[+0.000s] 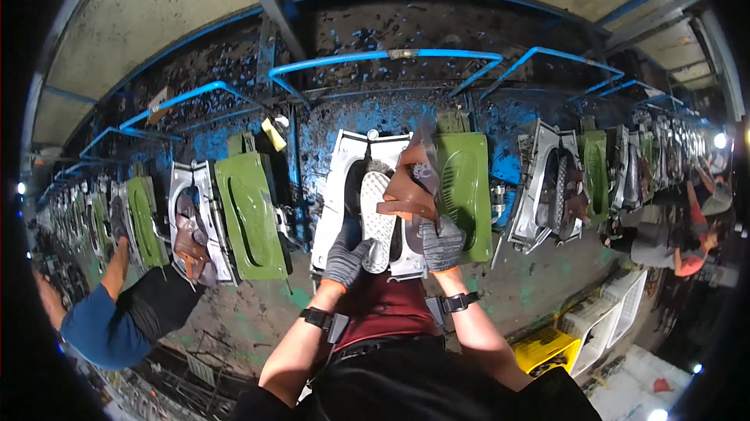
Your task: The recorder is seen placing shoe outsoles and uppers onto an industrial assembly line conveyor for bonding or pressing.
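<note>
Before me stands an opened shoe mould, with a silvery metal half (341, 167) on the left and a green lid (475, 187) on the right. My left hand (345, 258), in a grey knit glove, is closed on the heel end of a white textured shoe sole (377, 214). The sole tilts over the mould's dark hollow. A brown strapped sandal upper (412, 190) is beside the sole, over the mould's right part. My right hand (442, 245), gloved too, is closed at its lower end. Its fingertips are partly hidden by the brown material.
Similar moulds line both sides, one with a green lid (251, 214) at left and a metal one (547, 187) at right. Blue rails (391, 55) run behind. A co-worker in a blue sleeve (109, 327) is at left. A yellow crate (545, 349) stands low at right.
</note>
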`<act>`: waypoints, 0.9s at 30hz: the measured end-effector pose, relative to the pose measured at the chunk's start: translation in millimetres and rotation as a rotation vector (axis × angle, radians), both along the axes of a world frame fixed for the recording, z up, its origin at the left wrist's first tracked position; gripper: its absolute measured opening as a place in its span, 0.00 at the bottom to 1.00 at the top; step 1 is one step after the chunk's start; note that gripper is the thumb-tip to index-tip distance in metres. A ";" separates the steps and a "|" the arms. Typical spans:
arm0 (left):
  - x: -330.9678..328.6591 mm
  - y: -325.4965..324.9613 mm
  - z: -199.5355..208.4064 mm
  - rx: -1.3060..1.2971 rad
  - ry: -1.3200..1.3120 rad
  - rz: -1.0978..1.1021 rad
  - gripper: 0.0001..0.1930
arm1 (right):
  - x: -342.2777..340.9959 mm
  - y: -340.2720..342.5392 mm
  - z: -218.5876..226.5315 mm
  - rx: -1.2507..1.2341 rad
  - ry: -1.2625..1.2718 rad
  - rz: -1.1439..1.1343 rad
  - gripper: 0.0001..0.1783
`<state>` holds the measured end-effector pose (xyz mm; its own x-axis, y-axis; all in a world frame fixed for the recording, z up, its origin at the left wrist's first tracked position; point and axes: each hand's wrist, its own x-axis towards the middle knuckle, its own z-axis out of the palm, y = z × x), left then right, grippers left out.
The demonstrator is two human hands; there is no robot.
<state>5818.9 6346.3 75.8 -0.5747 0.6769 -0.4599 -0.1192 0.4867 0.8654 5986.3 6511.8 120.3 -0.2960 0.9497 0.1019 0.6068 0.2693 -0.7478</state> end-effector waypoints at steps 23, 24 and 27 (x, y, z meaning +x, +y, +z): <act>-27.1 -32.0 -35.1 -0.163 0.215 -0.105 0.21 | -75.4 -88.0 -111.2 -0.100 -0.802 1.994 0.14; -20.5 -16.0 -43.2 0.034 0.033 0.193 0.23 | -79.9 -78.8 -106.3 -0.633 -0.737 1.710 0.14; -17.6 18.6 -51.7 -0.063 0.015 0.260 0.25 | -91.7 -24.6 -33.8 -0.236 -0.687 1.024 0.24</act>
